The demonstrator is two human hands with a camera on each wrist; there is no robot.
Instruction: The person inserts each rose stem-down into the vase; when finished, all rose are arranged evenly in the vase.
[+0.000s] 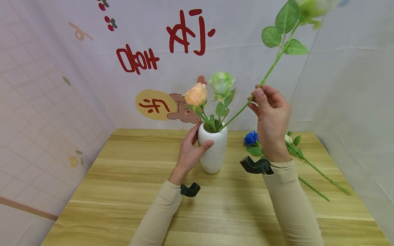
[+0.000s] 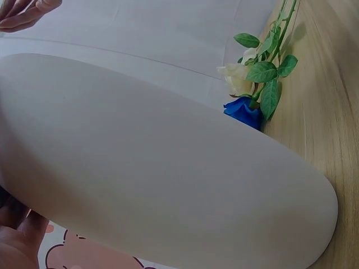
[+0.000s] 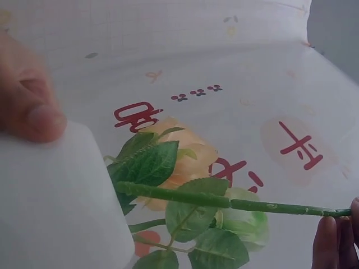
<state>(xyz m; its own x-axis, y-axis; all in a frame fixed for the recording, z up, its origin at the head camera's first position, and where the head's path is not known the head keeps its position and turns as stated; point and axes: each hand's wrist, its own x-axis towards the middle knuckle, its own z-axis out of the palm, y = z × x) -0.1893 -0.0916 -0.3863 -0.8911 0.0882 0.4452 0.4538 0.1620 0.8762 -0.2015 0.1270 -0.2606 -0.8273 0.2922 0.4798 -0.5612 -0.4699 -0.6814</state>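
White vase (image 1: 213, 150), green stem (image 1: 246, 107)

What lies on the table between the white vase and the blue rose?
Nothing: in the head view, bare wooden table separates the vase from the blue rose. The right hand hangs above, pinching a green stem.

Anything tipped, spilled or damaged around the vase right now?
Nothing stands out. The white vase stands upright on the table, gripped by the left hand. The right hand pinches a green-stemmed rose slanting into the vase's mouth. The blue rose lies intact.
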